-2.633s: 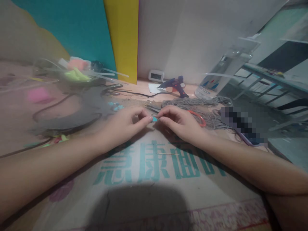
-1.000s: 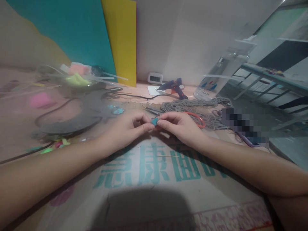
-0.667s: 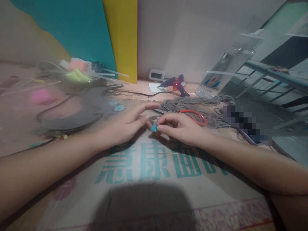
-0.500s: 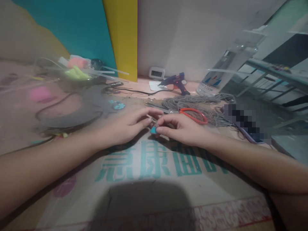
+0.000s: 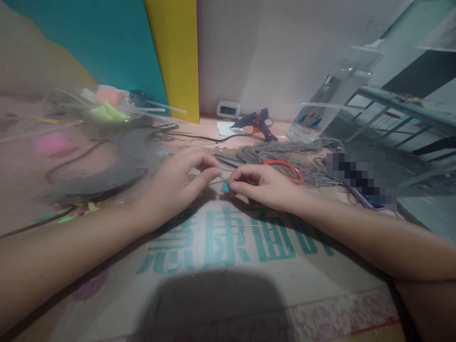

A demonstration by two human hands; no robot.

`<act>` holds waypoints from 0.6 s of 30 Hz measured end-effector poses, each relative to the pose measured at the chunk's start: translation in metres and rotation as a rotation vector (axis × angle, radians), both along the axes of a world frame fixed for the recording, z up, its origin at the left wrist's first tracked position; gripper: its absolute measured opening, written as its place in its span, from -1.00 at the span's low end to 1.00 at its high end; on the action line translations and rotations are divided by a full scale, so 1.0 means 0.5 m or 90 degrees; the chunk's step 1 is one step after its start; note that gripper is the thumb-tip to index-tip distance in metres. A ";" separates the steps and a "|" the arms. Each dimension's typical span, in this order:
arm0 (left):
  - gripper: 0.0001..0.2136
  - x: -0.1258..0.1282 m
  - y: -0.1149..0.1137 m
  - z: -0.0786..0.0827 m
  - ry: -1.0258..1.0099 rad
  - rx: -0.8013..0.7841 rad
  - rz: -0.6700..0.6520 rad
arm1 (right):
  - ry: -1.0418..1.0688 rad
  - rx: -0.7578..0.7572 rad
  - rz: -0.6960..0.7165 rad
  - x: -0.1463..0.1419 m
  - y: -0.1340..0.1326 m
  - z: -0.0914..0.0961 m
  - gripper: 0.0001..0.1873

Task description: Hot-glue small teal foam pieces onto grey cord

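Note:
Between the thumb and forefinger of my right hand (image 5: 265,187) is a small teal piece (image 5: 225,187), its kind too small to make out. My left hand (image 5: 183,183) is just to its left, thumb and forefinger brought together at the tips. Something thin seems to run from those fingertips toward the teal piece, too faint to name. Below both hands, a thin pale stick (image 5: 246,225) lies on the printed sheet (image 5: 213,280). Scissors with red handles (image 5: 285,166) lie behind my right hand, partly hidden by it.
Grey cord (image 5: 302,152) is heaped behind the scissors. A glue gun (image 5: 258,124), a small digital clock (image 5: 228,109) and a clear bottle (image 5: 313,116) stand along the back. A phone (image 5: 356,180) lies at right. Coloured scraps (image 5: 109,111) and a dark cable fill the left.
My left hand has drawn slightly left and away from the teal piece, and its fingertips now meet. My right hand keeps hold of the piece. The view has shifted a little.

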State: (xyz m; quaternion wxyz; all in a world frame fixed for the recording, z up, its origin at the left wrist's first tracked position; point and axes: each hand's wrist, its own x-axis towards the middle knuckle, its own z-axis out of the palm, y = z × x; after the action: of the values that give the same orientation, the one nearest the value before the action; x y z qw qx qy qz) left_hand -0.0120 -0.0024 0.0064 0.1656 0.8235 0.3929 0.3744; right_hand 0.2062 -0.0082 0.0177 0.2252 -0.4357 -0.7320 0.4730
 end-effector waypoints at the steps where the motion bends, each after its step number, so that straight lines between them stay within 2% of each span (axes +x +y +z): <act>1: -0.78 0.000 -0.001 0.000 0.004 0.010 -0.011 | -0.002 -0.006 -0.007 0.000 -0.001 0.000 -0.81; 7: -0.83 0.003 0.002 -0.002 0.056 0.061 -0.052 | 0.018 -0.035 -0.030 0.003 0.003 -0.006 -0.81; 18: -0.77 0.007 0.002 0.000 0.093 0.034 -0.045 | 0.050 -0.040 -0.038 0.000 0.004 -0.006 -0.84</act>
State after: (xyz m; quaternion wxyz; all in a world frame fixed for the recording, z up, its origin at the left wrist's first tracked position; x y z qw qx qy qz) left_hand -0.0086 -0.0014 0.0063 0.1275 0.8660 0.3648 0.3173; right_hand 0.2061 -0.0061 0.0146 0.2540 -0.4453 -0.6941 0.5054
